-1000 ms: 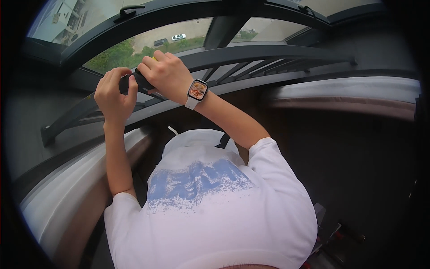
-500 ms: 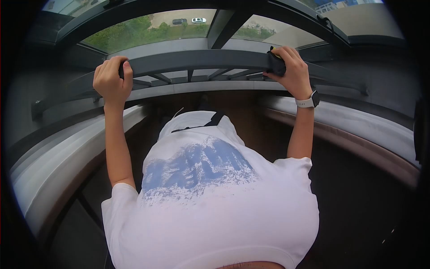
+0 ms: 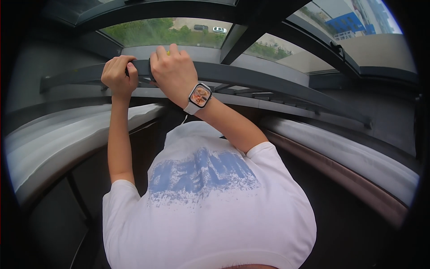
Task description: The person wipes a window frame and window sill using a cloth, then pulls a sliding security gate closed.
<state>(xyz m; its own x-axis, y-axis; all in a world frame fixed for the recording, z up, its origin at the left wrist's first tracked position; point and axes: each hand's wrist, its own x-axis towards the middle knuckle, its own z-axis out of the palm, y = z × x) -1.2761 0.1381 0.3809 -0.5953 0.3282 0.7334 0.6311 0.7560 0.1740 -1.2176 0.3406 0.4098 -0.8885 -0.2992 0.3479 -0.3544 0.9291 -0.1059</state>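
Note:
A dark grey metal railing (image 3: 215, 71) runs across in front of me below the windows. My left hand (image 3: 118, 77) is closed round its top bar on the left, thumb on the near side. Close to it on the right, my right hand (image 3: 174, 74) is closed over the same bar, back of the hand up. It holds a small black object (image 3: 152, 68) with a yellow part that shows between the fingers; most of it is hidden, and I cannot make out its kind. A watch (image 3: 199, 96) with a pale band is on my right wrist.
Window panes in a dark frame (image 3: 255, 33) stand beyond the railing, with greenery and parked cars (image 3: 219, 30) far below. White curtains (image 3: 67, 134) hang on the left, and a white and brownish curtain (image 3: 340, 152) on the right. A window latch (image 3: 338, 48) is at upper right.
My right hand has moved left along the railing with the black object, from far right to beside my left hand. My left hand keeps its hold. The view has shifted slightly.

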